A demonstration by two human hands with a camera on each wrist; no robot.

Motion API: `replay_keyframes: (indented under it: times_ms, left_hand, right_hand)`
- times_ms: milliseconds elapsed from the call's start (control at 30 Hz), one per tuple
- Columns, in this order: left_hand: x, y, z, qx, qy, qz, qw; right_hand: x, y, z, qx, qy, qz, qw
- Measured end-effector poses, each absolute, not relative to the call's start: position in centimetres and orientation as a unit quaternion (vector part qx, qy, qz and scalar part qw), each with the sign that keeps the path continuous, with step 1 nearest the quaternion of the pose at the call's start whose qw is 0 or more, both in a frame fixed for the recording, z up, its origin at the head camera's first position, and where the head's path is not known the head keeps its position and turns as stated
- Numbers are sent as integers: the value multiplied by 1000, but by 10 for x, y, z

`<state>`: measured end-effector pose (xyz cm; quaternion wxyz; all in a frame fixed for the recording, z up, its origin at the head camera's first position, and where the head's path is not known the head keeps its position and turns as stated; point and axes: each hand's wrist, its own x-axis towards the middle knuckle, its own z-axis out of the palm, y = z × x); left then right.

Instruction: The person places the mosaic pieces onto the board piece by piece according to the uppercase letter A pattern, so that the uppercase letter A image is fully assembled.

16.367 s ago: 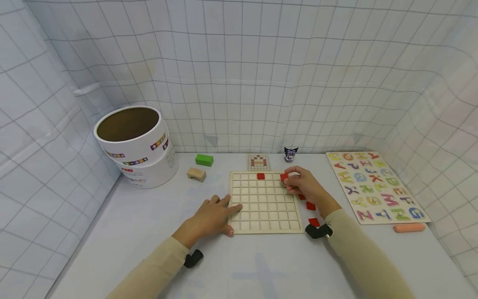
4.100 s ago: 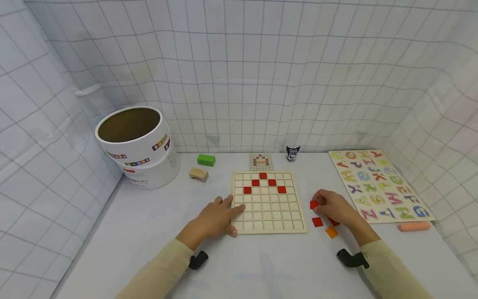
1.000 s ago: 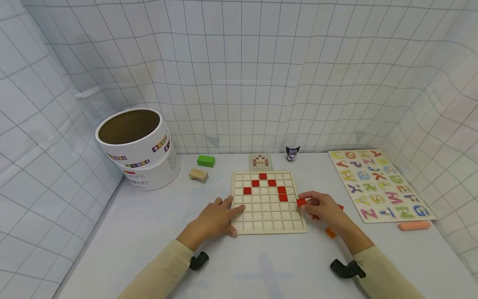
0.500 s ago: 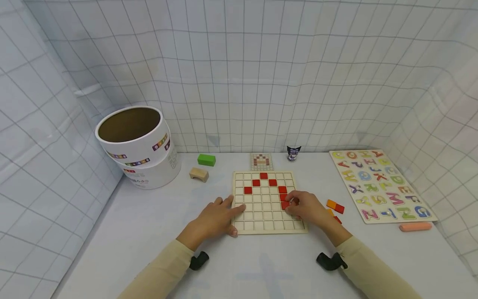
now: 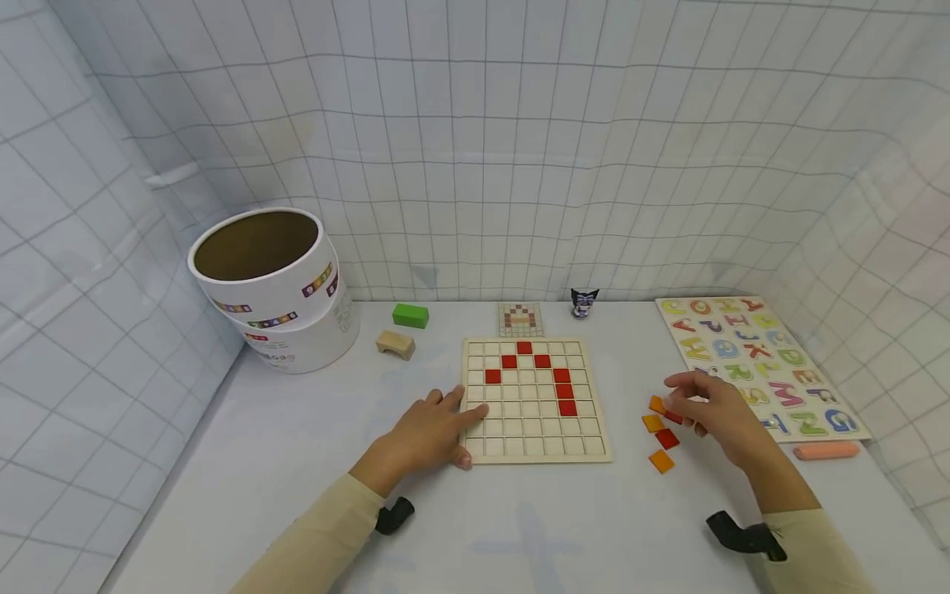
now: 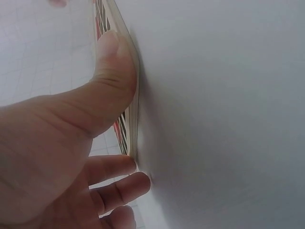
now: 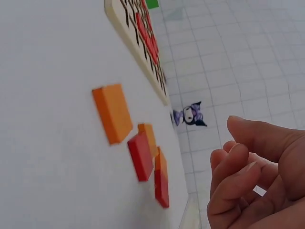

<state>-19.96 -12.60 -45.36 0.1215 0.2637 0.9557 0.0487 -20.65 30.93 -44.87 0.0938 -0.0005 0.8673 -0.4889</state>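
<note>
A wooden grid board (image 5: pixel 527 445) lies in front of me, with several red tiles (image 5: pixel 564 391) forming an arch lengthened downward on its right side. My left hand (image 5: pixel 423 437) rests at the board's left edge, index finger lying over the grid and thumb against the rim. To the right of the board are loose square tiles: two red (image 5: pixel 667 439) and several orange (image 5: pixel 661 461). Over the farthest of them hovers my right hand (image 5: pixel 716 408), fingers loosely bent. The right wrist view shows nothing between thumb and fingertips, with the tiles below them.
Behind the board lies a small pattern card (image 5: pixel 520 320). A figurine (image 5: pixel 583 304), a green block (image 5: pixel 411 315) and a wooden arch block (image 5: pixel 396 344) stand near it. A white tub (image 5: pixel 297 334) is at left; an alphabet board (image 5: pixel 801 404) and an orange stick (image 5: pixel 827 450) are at right.
Red tiles on the board have grown from one to several, the latest at the lower right of the arch. My right hand has let go there and moved right to the loose tiles.
</note>
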Motion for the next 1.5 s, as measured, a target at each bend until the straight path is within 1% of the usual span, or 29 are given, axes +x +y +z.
replay_keyframes:
  times_ms: [133, 200, 433, 600, 833, 1000, 1133, 1267, 1367, 1500]
  left_hand:
    - [-199, -127, -453, 262, 956, 55, 123]
    - [-198, -126, -452, 261, 955, 59, 125]
    - [-196, -127, -449, 264, 954, 67, 128]
    - [-196, -127, -450, 261, 955, 65, 126]
    - [-197, -127, -450, 264, 954, 61, 125]
    - [-197, -127, -450, 262, 954, 64, 129]
    - [-199, -126, -450, 262, 954, 63, 128]
    - [-198, -125, -451, 259, 955, 66, 128]
    - [-197, -126, -452, 257, 955, 69, 129]
    - [-196, -128, -454, 258, 956, 71, 122]
  right_hand:
    - [-199, 327, -458, 26, 858, -498, 125]
    - [-197, 330, -463, 36, 857, -497, 132]
    - [-200, 325, -471, 47, 882, -448, 137]
    - [-203, 321, -473, 49, 902, -412, 122]
    - [-202, 320, -468, 38, 916, -382, 118]
    - [-202, 325, -466, 29, 913, -389, 123]
    - [-205, 334, -464, 12, 895, -425, 137]
    - [-210, 332, -461, 0, 854, -501, 140]
    - [-217, 320, -461, 0, 809, -570, 140]
    - [-231, 291, -463, 7, 739, -657, 148]
